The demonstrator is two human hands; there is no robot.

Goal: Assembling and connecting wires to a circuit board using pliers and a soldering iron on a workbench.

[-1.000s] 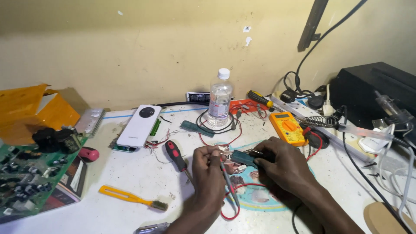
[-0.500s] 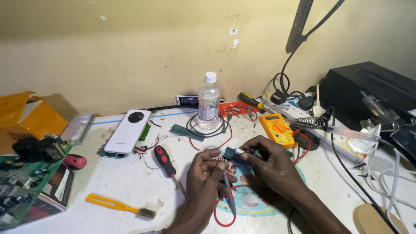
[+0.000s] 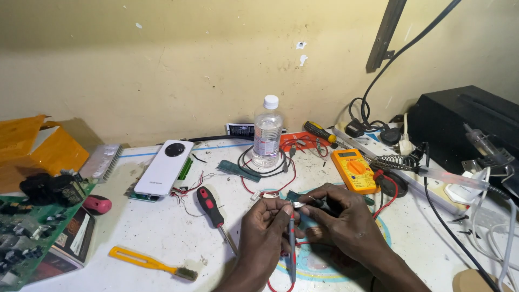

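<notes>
The left hand (image 3: 265, 227) pinched a small green circuit board (image 3: 294, 198) just above the white bench (image 3: 162, 238), steadying it near the yellow multimeter (image 3: 354, 170), while the right hand (image 3: 340, 219) gripped a slim black probe (image 3: 319, 204) touching its edge, seemingly for testing.

A white table (image 3: 162, 238) holds a clear plastic bottle (image 3: 267, 132) by the wall, a white phone (image 3: 164, 167) to its left, a red-handled screwdriver (image 3: 212, 208), a yellow brush (image 3: 151, 263), an orange multimeter (image 3: 354, 170) and a green circuit board (image 3: 24, 238) at the left edge.
</notes>
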